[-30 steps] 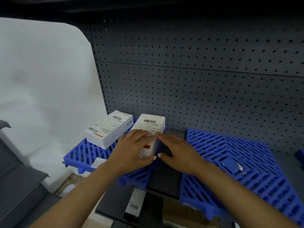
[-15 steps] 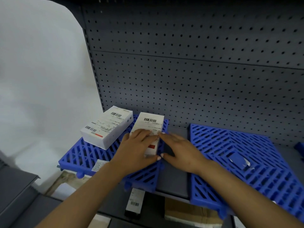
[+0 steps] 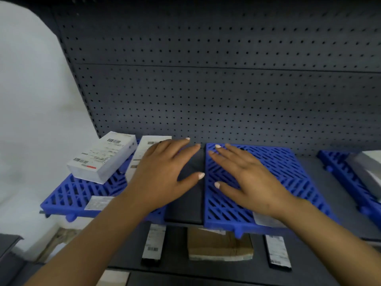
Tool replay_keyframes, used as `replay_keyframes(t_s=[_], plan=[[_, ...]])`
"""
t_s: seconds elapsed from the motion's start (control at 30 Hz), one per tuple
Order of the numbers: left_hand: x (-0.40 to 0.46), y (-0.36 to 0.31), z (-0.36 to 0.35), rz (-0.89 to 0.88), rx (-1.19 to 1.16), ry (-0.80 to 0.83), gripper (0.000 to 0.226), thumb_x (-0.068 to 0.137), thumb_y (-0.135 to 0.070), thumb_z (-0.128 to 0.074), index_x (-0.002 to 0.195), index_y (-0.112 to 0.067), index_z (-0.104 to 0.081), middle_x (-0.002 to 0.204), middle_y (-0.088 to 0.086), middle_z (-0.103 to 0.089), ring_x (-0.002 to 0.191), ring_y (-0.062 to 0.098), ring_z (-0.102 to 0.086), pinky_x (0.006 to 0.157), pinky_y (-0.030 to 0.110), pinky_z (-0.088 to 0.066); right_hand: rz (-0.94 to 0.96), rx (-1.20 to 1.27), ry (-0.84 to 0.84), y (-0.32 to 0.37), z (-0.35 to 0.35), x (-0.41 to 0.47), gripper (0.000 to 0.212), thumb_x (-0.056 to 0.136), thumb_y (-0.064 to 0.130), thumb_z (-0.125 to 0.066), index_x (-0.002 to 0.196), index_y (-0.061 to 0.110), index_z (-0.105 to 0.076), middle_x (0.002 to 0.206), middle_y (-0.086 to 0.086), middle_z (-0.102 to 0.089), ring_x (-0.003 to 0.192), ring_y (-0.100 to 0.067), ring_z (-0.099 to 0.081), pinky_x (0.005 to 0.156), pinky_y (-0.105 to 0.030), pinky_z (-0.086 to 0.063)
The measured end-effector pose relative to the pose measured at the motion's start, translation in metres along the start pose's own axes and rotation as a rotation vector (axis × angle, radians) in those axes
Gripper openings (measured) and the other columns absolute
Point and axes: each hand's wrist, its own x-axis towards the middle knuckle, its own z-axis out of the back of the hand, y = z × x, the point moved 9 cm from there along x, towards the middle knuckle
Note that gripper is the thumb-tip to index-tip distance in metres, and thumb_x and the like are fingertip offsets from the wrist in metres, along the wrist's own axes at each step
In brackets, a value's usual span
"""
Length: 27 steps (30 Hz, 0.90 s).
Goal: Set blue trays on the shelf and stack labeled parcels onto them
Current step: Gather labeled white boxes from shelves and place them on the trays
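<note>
Now, from the head view, my left hand (image 3: 162, 174) lies flat and spread over the second parcel (image 3: 142, 153), holding nothing; that parcel runs long front to back on the left blue tray (image 3: 68, 197), just beside the first parcel (image 3: 101, 156). My right hand (image 3: 245, 176) rests open on the middle tray (image 3: 288, 162), which carries no parcel. A third tray (image 3: 342, 174) sits further right. More parcels (image 3: 153, 242) wait on the shelf below, nearer my left.

A dark pegboard back panel (image 3: 226, 96) stands beside a white wall (image 3: 35, 104); below lies a cardboard piece (image 3: 218, 246).
</note>
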Motion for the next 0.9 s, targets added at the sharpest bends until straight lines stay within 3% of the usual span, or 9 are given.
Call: replay_keyframes(t_s=[0.17,0.4,0.77,0.9], plan=[[0.024,-0.098,0.0,-0.141,-0.003,-0.022,0.061,0.087,-0.059,-0.042,0.134,-0.022,-0.051,0.139,0.003,-0.05,0.124,0.021,-0.043,0.103,0.039,-0.036,-0.095,-0.036,-0.076,-0.033,0.051,-0.085,0.067,0.09,0.056,-0.035,0.15,0.032,-0.018,0.157,0.003,-0.019,0.145,-0.019,-0.013,0.115,-0.045,-0.023],[0.036,-0.264,-0.016,-0.288,-0.14,-0.042,0.06,0.085,-0.057,-0.046,0.132,-0.02,-0.054,0.134,0.002,-0.054,0.12,0.022,-0.049,0.099,0.04,-0.04,-0.286,-0.146,-0.148,-0.084,0.121,-0.246,0.065,0.088,0.05,-0.042,0.147,0.026,-0.03,0.152,-0.004,-0.033,0.141,-0.026,-0.027,0.108,-0.051,-0.034],[0.024,-0.546,-0.037,-0.539,-0.339,0.05,0.068,0.085,-0.056,-0.045,0.145,-0.024,-0.035,0.14,-0.003,-0.048,0.126,0.015,-0.039,0.103,0.032,-0.031,-0.67,-0.302,-0.135,-0.134,0.228,-0.528,0.064,0.089,0.052,-0.04,0.147,0.028,-0.028,0.153,-0.003,-0.03,0.142,-0.025,-0.026,0.109,-0.05,-0.032],[0.03,-0.631,-0.044,-0.657,-0.416,0.085,0.066,0.084,-0.058,-0.042,0.142,-0.026,-0.04,0.141,-0.004,-0.047,0.127,0.015,-0.04,0.105,0.034,-0.031,-0.825,-0.333,-0.143,-0.147,0.259,-0.599,0.067,0.087,0.054,-0.033,0.149,0.031,-0.022,0.156,0.001,-0.022,0.145,-0.02,-0.016,0.115,-0.044,-0.024]])
